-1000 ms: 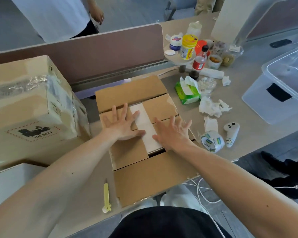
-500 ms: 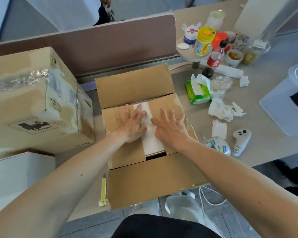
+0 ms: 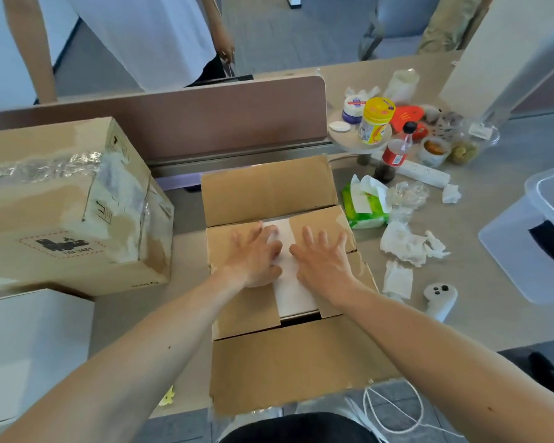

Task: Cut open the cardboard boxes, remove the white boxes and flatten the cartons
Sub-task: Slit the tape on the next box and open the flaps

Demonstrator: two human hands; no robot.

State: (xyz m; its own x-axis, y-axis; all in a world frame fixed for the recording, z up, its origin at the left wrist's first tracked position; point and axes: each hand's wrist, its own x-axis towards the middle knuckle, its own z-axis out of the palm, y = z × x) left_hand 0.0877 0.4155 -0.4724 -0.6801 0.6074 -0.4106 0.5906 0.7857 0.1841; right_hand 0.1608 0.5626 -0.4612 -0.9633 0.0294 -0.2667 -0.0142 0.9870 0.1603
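An open brown cardboard carton is set in the middle of the beige desk with its outer flaps folded out, and a white box is seen between the inner flaps. Those flaps are still pressed by the left hand and right hand, held flat with nothing gripped and fingers now spread wider. A taped brown carton is stood at left.

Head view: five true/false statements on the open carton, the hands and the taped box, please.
1. The left hand and the right hand lie flat on the inner flaps of the open carton. True.
2. The white box is already out of the carton. False: it shows between the inner flaps, inside.
3. The carton's outer flaps are folded open. True.
4. The right hand grips a cutter. False: its fingers are spread and hold nothing.
5. The taped box at left is cut open. False: it is closed.
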